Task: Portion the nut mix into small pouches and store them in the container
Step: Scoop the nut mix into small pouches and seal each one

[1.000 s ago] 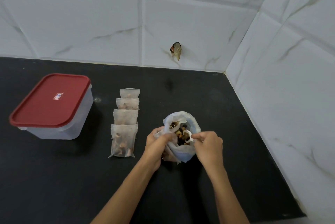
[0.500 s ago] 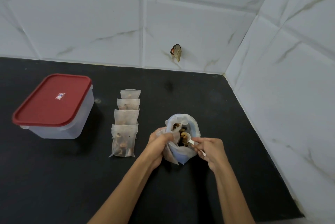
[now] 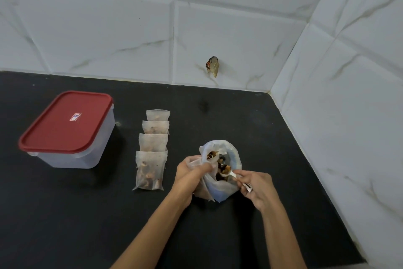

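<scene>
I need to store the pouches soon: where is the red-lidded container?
In the head view, the container sits far left on the black counter, left of the row of pouches.

Black bench meeting white tiled walls. Directly on it: a clear container with a red lid, far left of the hands; 4 filled pouches in an overlapping row, just left of the hands; an open nut bag between the hands.
</scene>
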`<action>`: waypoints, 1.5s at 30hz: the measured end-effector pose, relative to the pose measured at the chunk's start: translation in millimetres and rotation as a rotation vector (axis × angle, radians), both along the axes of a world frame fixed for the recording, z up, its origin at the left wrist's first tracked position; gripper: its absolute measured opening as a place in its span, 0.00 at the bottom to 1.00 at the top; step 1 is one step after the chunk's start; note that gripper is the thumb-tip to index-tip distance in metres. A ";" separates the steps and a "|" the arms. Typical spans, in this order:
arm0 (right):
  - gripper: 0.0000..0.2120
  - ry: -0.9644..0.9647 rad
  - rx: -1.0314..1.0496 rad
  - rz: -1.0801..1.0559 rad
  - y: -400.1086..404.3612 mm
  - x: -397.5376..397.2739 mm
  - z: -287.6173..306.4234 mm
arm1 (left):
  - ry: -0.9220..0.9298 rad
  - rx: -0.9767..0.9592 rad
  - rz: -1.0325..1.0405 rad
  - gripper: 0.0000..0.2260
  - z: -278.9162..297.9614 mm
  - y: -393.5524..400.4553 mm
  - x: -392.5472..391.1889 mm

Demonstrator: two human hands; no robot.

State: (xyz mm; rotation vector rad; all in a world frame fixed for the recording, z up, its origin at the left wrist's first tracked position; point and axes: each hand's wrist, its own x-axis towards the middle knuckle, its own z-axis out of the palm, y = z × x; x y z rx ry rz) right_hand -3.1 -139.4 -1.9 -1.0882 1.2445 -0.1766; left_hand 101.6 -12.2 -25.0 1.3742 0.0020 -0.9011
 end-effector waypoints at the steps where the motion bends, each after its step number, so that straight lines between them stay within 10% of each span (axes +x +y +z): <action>1: 0.11 0.001 -0.013 -0.017 0.6 -0.3 1.5 | -0.064 0.060 -0.006 0.17 2.9 1.5 0.5; 12: 0.08 -0.097 -0.250 -0.093 8.2 -10.7 50.9 | -0.911 0.236 -0.003 0.36 35.9 14.0 -3.7; 20: 0.11 -0.268 -0.452 0.056 40.3 -11.0 105.1 | -0.870 0.193 -0.122 0.34 61.5 -1.5 -17.7; 32: 0.13 0.029 -1.431 0.396 69.9 -3.7 83.9 | -0.791 0.145 -0.102 0.32 62.0 -4.7 -17.4; 45: 0.12 0.075 -1.291 0.421 74.9 -13.6 95.8 | -0.884 0.028 -0.061 0.34 60.1 -3.3 -20.3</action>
